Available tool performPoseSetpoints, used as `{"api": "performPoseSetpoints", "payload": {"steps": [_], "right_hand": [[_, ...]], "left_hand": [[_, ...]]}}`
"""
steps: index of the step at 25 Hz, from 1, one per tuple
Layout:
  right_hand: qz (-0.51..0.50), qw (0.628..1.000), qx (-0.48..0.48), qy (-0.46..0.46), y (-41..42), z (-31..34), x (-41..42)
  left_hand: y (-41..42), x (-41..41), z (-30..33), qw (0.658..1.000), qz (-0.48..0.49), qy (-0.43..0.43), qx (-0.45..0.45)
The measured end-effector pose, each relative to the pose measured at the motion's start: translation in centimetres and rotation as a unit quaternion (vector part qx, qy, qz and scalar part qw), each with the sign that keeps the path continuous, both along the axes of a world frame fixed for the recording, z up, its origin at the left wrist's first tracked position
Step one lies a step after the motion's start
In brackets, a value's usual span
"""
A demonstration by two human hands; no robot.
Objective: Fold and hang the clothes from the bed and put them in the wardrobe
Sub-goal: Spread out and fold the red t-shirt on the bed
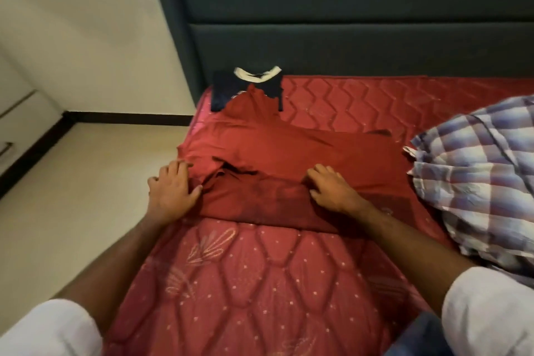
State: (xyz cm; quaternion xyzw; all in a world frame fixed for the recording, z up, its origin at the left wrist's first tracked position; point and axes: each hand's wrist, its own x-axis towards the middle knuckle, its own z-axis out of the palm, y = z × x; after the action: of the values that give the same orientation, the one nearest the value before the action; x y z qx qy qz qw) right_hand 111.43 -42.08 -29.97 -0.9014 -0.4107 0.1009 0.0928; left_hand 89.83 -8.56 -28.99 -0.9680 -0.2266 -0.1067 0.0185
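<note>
Under both hands (173, 188) (329, 188): red garment (277, 153) (bed (260, 283)).

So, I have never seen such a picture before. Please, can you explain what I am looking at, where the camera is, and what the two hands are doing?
There is no machine here. A person wears a camera on the head, so the one picture looks forward and down at their own arms. The left hand and right hand press flat on a dark red garment spread on the red mattress; neither grips anything. Behind it lies a folded navy shirt with a white collar, near the dark headboard. A checked cloth lies at the right.
</note>
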Motion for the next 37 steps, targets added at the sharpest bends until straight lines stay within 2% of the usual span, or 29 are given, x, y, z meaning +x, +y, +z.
{"api": "performPoseSetpoints", "payload": {"steps": [5, 6, 9, 11, 13, 15, 17, 19, 21, 23, 24, 26, 28, 29, 31, 33, 35, 37], "right_hand": [[0.003, 0.995, 0.061, 0.083, 13.4, -0.1, -3.5], [-0.006, 0.992, 0.073, 0.103, 15.5, 0.1, -3.4], [0.009, 0.986, 0.096, 0.134, 20.7, 0.6, -2.6], [0.067, 0.989, 0.073, 0.108, 23.3, 1.2, -2.5], [0.145, 0.989, 0.016, 0.035, 25.6, 1.4, -2.2], [0.165, 0.985, 0.023, 0.042, 27.1, 1.7, -1.2], [0.063, 0.974, 0.138, 0.168, 27.6, 1.0, 0.4], [-0.101, 0.929, 0.270, 0.232, 27.3, 0.6, 1.9], [-0.205, 0.897, 0.278, 0.277, 26.4, 0.6, 2.6], [-0.214, 0.883, 0.232, 0.348, 25.9, 0.7, 2.9], [-0.200, 0.888, 0.204, 0.360, 25.9, 0.8, 3.1], [-0.167, 0.905, 0.154, 0.361, 26.2, 0.5, 3.8], [-0.141, 0.921, 0.136, 0.337, 26.6, 0.3, 4.3], [-0.132, 0.925, 0.155, 0.321, 26.7, 0.0, 4.6], [-0.151, 0.904, 0.244, 0.318, 26.5, -0.3, 5.1], [-0.189, 0.890, 0.305, 0.281, 26.0, -0.6, 5.3], [-0.182, 0.921, 0.278, 0.204, 25.4, -0.5, 5.3], [-0.127, 0.945, 0.242, 0.182, 25.4, -0.3, 5.4]], "left_hand": [[3.9, -5.5, -1.8, 0.986, 0.077, 0.027, -0.145], [4.5, -5.7, -2.0, 0.986, 0.071, 0.017, -0.149], [5.4, -6.0, -3.0, 0.995, 0.026, -0.029, -0.089], [5.6, -6.1, -3.8, 0.991, 0.010, -0.087, -0.100], [6.0, -6.2, -4.6, 0.972, 0.009, -0.137, -0.191], [6.2, -6.2, -5.1, 0.945, 0.001, -0.168, -0.282], [6.2, -6.2, -5.3, 0.938, -0.012, -0.179, -0.297], [6.4, -6.4, -5.6, 0.934, -0.004, -0.189, -0.302], [6.6, -6.2, -5.6, 0.932, 0.017, -0.184, -0.312], [6.8, -5.5, -5.2, 0.944, 0.032, -0.144, -0.295], [6.9, -5.0, -5.1, 0.953, 0.037, -0.118, -0.275], [6.9, -4.2, -4.7, 0.963, 0.047, -0.082, -0.254], [7.0, -3.3, -4.1, 0.958, 0.046, -0.082, -0.271], [7.1, -2.7, -3.8, 0.957, 0.037, -0.089, -0.275], [7.3, -1.0, -3.2, 0.960, 0.016, -0.096, -0.264], [7.6, 1.3, -2.6, 0.961, 0.008, -0.062, -0.270], [7.8, 3.3, -2.3, 0.953, 0.016, -0.008, -0.303], [8.0, 3.9, -2.8, 0.951, 0.013, 0.001, -0.309]]}}
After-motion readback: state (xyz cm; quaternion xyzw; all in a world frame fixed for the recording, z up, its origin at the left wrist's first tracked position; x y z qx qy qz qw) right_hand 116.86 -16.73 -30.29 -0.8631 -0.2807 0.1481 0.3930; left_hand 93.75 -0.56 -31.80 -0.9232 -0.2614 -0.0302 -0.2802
